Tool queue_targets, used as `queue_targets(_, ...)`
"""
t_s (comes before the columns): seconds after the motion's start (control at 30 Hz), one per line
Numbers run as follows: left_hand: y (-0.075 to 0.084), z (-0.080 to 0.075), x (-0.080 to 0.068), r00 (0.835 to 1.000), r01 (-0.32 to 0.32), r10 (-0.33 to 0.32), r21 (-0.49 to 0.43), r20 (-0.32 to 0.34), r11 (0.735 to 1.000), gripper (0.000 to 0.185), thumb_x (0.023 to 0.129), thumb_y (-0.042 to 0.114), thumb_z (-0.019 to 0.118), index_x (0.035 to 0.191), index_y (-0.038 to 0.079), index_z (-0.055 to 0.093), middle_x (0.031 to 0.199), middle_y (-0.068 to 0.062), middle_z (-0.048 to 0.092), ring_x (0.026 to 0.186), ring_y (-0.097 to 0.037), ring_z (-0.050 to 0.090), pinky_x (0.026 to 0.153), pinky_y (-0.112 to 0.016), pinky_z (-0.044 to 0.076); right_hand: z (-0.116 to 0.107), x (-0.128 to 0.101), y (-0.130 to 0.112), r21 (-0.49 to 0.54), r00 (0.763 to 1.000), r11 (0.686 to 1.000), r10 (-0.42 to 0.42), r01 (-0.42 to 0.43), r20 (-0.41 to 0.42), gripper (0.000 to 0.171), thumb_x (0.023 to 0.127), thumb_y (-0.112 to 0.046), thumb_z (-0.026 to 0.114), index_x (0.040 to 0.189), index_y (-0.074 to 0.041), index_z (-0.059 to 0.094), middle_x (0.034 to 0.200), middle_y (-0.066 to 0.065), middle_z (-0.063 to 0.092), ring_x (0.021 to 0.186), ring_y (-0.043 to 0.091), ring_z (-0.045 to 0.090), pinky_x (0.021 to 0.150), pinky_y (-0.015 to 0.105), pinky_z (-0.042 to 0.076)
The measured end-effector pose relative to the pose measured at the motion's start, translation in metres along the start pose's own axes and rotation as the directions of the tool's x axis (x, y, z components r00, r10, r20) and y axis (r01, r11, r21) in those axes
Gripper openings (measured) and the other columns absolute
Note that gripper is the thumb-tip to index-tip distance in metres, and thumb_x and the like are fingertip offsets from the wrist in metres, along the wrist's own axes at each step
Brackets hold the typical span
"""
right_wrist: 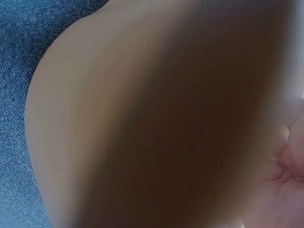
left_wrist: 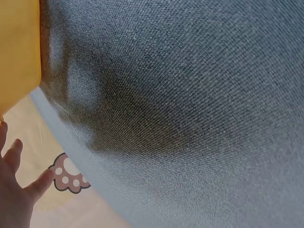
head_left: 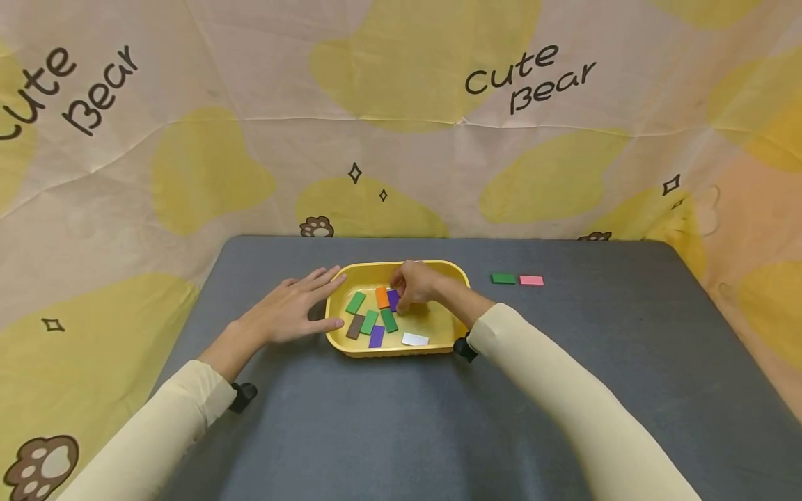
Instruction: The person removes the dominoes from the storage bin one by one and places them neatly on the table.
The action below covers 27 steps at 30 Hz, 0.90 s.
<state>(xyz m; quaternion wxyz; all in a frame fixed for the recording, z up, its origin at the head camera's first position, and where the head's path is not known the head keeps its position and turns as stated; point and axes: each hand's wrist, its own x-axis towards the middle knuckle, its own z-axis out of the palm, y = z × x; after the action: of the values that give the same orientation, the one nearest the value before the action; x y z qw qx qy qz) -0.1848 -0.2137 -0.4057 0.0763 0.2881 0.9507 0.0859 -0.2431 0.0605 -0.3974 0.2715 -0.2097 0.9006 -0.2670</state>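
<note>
A yellow tray (head_left: 438, 351) stands on the table with several small flat blocks inside. My right hand (head_left: 418, 284) reaches into it, finger and thumb curled at the two ends of a purple block (head_left: 393, 300), beside an orange block (head_left: 383, 298). Left of and below them lie three green ones, a brown block (head_left: 355, 327), a second purple block (head_left: 376, 337) and a white block (head_left: 415, 339). My left hand (head_left: 291, 311) is spread at the tray's left rim, fingertips and thumb right at the edge. In the right wrist view, a dark blur covers much of the picture.
Right of the tray, a green block (head_left: 503, 278) and a pink block (head_left: 531, 280) lie in a row on the grey-blue table (head_left: 388, 424). Behind the table's far edge hangs a patterned cloth (head_left: 413, 167) with lettering and paw prints.
</note>
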Motion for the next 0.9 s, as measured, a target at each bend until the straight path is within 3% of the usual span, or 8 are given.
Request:
queue_targets(0.23, 0.000, -0.001, -0.001, 1.000, 0.011, -0.011, -0.005, 0.004, 1.000, 0.087, 0.092, 0.067, 0.052, 0.160, 0.023, 0.021, 0.165, -0.001, 0.018, 0.150, -0.032, 0.020, 0.111, -0.063, 0.026, -0.002, 0.003, -0.005, -0.087, 1.000, 0.996, -0.010, 0.011, 0.016, 0.049, 0.073, -0.006, 0.087, 0.116, 0.004, 0.067, 0.086, 0.006, 0.064, 0.078, 0.015, 0.054, 0.071, 0.022, 0.044)
queue_targets(0.53, 0.000, -0.001, 0.000, 1.000, 0.004, -0.004, 0.002, 0.007, 1.000, 0.088, 0.091, 0.068, 0.051, 0.160, 0.022, 0.021, 0.165, -0.002, 0.018, 0.150, -0.032, 0.020, 0.111, -0.063, 0.026, -0.011, 0.007, -0.014, -0.195, 0.995, 0.980, 0.048, -0.029, 0.092, 0.050, 0.077, -0.015, 0.086, 0.121, 0.000, 0.067, 0.104, 0.008, 0.067, 0.095, 0.021, 0.056, 0.086, 0.028, 0.048)
queue_targets(0.73, 0.001, -0.002, 0.000, 1.000, 0.005, -0.005, -0.002, 0.011, 1.000, 0.088, 0.091, 0.067, 0.052, 0.160, 0.023, 0.020, 0.165, -0.002, 0.017, 0.150, -0.033, 0.020, 0.111, -0.063, 0.027, -0.011, 0.008, -0.014, -0.199, 0.993, 0.979, 0.072, -0.052, 0.095, 0.050, 0.078, -0.016, 0.086, 0.122, -0.002, 0.068, 0.112, 0.009, 0.065, 0.101, 0.022, 0.055, 0.091, 0.030, 0.047)
queue_targets(0.9, 0.000, -0.001, 0.000, 1.000, 0.002, -0.002, 0.003, 0.010, 1.000, 0.088, 0.091, 0.066, 0.053, 0.160, 0.023, 0.020, 0.165, -0.001, 0.017, 0.150, -0.032, 0.020, 0.110, -0.063, 0.027, -0.007, 0.009, -0.013, -0.152, 0.992, 0.985, 0.090, -0.076, 0.091, 0.049, 0.078, -0.011, 0.086, 0.122, -0.004, 0.066, 0.111, 0.009, 0.061, 0.099, 0.022, 0.056, 0.087, 0.028, 0.050)
